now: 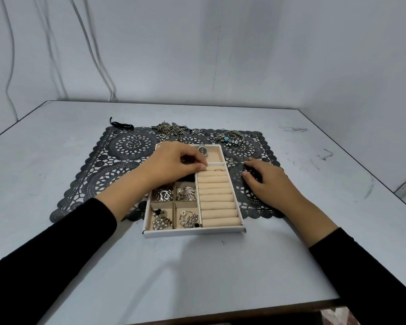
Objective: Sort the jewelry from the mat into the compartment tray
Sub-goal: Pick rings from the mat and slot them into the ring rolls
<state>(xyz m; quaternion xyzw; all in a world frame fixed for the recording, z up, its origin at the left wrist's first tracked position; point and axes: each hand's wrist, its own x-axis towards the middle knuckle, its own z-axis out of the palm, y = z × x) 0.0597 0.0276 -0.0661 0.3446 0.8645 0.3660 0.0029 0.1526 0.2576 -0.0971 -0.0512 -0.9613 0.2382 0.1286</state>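
Observation:
A white compartment tray [193, 232] with beige lining lies on a dark lace mat [108, 174]. Its left squares hold brooches [162, 194] and earrings [161, 221]; a watch [202, 150] lies in the top compartment. One ring [218, 170] sits in the top slot of the ring rolls [217, 198]. My left hand [176, 164] is over the tray's upper left, fingertips pinched at the top ring roll; whether it holds a ring is hidden. My right hand [267, 179] rests on the mat right of the tray, fingers curled, nothing visible in it.
Loose rings [134, 138] lie on the mat's far left, a pile of chains [171, 130] at the far middle, bracelets and rings [232, 138] at the far right. A black cord [120, 124] lies beyond the mat. The grey table [56, 141] meets a wall behind.

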